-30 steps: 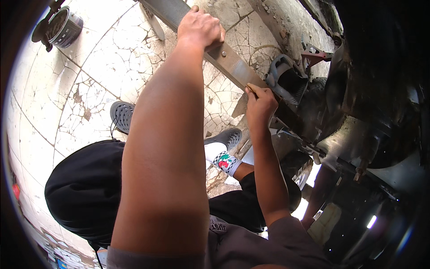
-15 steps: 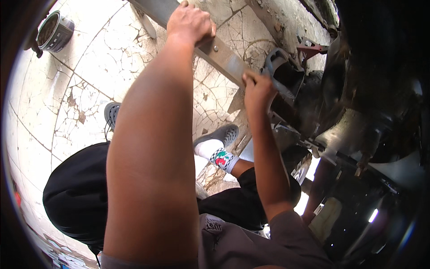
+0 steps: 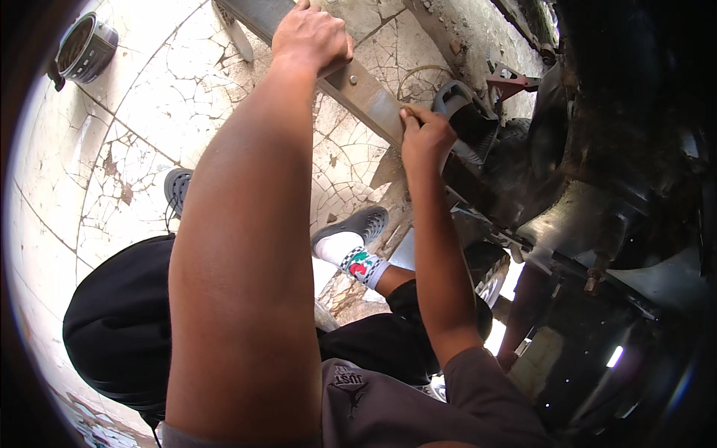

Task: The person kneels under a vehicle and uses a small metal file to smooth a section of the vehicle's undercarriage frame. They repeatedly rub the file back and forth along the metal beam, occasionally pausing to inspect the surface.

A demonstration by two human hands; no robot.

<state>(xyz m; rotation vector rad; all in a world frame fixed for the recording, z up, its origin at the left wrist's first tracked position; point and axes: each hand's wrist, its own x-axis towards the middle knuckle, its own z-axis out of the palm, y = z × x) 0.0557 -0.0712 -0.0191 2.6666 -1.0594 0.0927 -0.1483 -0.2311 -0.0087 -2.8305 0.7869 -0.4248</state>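
Note:
A long flat grey metal bar with a round bolt head on its face slants down from the upper left. Around its upper stretch, my left hand is closed, with the fingers partly hidden from me. My right hand is at the bar's lower right end, thumb on the edge and fingers curled in. How far the fingers go under the bar is hidden. Just right of that hand is a grey and black plastic piece with a handle-like loop.
Cracked pale tiles cover the floor. At the far left stands a dark bucket. A red metal bracket sits at the upper right, beside dark machinery filling the right side. My shoe is below the bar.
The whole view has shifted slightly, so most things appear a little farther left. Both hands stay on the bar; my right hand looks sharper now, after some blur.

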